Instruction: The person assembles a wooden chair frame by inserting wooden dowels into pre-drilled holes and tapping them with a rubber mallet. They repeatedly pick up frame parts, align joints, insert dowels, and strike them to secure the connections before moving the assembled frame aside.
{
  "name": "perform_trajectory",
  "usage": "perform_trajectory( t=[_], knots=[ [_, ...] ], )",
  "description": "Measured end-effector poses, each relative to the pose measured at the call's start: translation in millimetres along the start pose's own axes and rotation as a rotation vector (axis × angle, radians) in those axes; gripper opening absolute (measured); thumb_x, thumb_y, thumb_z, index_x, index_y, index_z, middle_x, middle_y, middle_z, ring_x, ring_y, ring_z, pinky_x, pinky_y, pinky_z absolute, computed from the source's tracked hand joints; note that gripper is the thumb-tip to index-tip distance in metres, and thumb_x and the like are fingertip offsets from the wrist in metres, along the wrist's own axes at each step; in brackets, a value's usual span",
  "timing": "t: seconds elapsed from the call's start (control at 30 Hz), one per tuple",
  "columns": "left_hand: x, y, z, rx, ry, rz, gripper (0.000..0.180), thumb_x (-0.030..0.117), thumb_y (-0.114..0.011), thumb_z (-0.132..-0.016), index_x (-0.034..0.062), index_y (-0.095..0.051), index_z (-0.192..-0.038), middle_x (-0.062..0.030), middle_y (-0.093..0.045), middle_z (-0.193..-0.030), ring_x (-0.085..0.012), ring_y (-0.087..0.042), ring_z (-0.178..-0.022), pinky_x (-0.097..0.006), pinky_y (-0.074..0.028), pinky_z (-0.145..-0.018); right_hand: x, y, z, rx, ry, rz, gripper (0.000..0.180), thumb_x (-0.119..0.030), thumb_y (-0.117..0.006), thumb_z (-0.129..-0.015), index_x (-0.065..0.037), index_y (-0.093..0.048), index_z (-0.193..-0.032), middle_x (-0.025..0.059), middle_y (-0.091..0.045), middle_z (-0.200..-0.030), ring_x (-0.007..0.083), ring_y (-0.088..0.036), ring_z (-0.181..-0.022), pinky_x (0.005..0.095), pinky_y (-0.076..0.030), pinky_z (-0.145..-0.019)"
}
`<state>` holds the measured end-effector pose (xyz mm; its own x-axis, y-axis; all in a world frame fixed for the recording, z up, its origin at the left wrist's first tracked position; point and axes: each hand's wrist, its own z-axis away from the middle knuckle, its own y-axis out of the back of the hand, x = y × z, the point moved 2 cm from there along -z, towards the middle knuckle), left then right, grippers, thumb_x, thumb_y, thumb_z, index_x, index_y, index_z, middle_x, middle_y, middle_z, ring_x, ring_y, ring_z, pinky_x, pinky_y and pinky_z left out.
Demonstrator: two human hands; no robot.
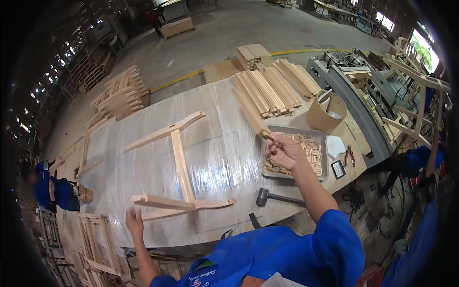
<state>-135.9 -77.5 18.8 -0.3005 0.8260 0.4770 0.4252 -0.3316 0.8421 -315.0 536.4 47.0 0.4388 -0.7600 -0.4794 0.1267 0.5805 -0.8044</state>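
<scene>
My right hand (286,152) grips the near end of a light wooden slat (249,114), which slants away over the edge of a grey tray (326,154) of short wooden dowels (313,155). My left hand (134,222), fingers loosely bent, is beside the raised end of a wooden rail (160,201) and seems apart from it. That rail rests over a curved wooden piece (215,204) on the film-covered table (114,165). A crossbar (181,165) joins this piece to another curved one (165,132) farther off.
A black mallet (263,197) lies near the front edge. Right of the tray are red-handled pliers (349,157), a small dark device (338,169) and a round bin (325,115). Stacked slats (267,91) stand behind. At left a person in blue (55,189) works.
</scene>
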Motion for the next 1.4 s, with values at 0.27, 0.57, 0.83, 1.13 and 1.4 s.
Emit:
perform_trajectory(
  t=[0.27,0.57,0.83,1.13,1.4],
  knots=[
    [107,-22,-145,-0.035,-0.707,0.080,0.082,0.015,-0.089,-0.080,0.0121,-0.049,-0.152,-0.0203,-0.058,-0.147,-0.0434,-0.054,-0.137,-0.048,-0.044,-0.116,110,-162,-36,-0.249,-0.332,0.131,0.011,-0.016,-0.075,-0.097,-0.007,-0.069,-0.101,0.0031,-0.073,-0.080,0.0107,-0.063,-0.064,0.0338,-0.055,-0.073],
    [148,-39,-194,-0.104,-0.726,0.112,0.033,0.016,-0.084,-0.085,0.0088,-0.071,-0.115,-0.0157,-0.073,-0.108,-0.0402,-0.067,-0.108,-0.049,-0.054,-0.091,132,-185,-42,-0.249,0.027,0.511,0.037,-0.029,-0.066,-0.104,-0.008,-0.062,-0.135,0.0025,-0.071,-0.093,0.0084,-0.064,-0.074,0.0278,-0.056,-0.066],
    [154,-112,-343,-0.476,-0.120,0.850,0.036,0.029,-0.080,-0.096,0.0032,-0.070,-0.120,-0.0076,-0.073,-0.118,-0.0201,-0.071,-0.110,-0.041,-0.059,-0.087,140,69,62,0.678,0.314,1.387,0.038,-0.030,-0.072,-0.096,0.000,-0.069,-0.119,0.0098,-0.069,-0.085,0.0269,-0.066,-0.082,0.0397,-0.053,-0.076],
    [171,-190,-412,-0.627,-0.132,0.817,0.051,0.032,-0.084,-0.092,0.0014,-0.064,-0.128,-0.0132,-0.072,-0.122,-0.0267,-0.069,-0.117,-0.050,-0.060,-0.096,201,143,110,1.114,0.138,1.834,0.062,-0.022,-0.083,-0.082,-0.003,-0.059,-0.136,0.0241,-0.059,-0.128,0.0436,-0.057,-0.121,0.0495,-0.049,-0.103],
    [162,-196,-437,-0.729,-0.211,0.656,0.045,0.036,-0.080,-0.095,0.0033,-0.071,-0.124,-0.0105,-0.074,-0.120,-0.0215,-0.069,-0.113,-0.042,-0.062,-0.089,198,122,81,1.195,-0.071,2.033,0.061,-0.019,-0.082,-0.082,-0.009,-0.060,-0.138,0.0199,-0.058,-0.130,0.0426,-0.056,-0.123,0.0492,-0.046,-0.106]
  ],
)
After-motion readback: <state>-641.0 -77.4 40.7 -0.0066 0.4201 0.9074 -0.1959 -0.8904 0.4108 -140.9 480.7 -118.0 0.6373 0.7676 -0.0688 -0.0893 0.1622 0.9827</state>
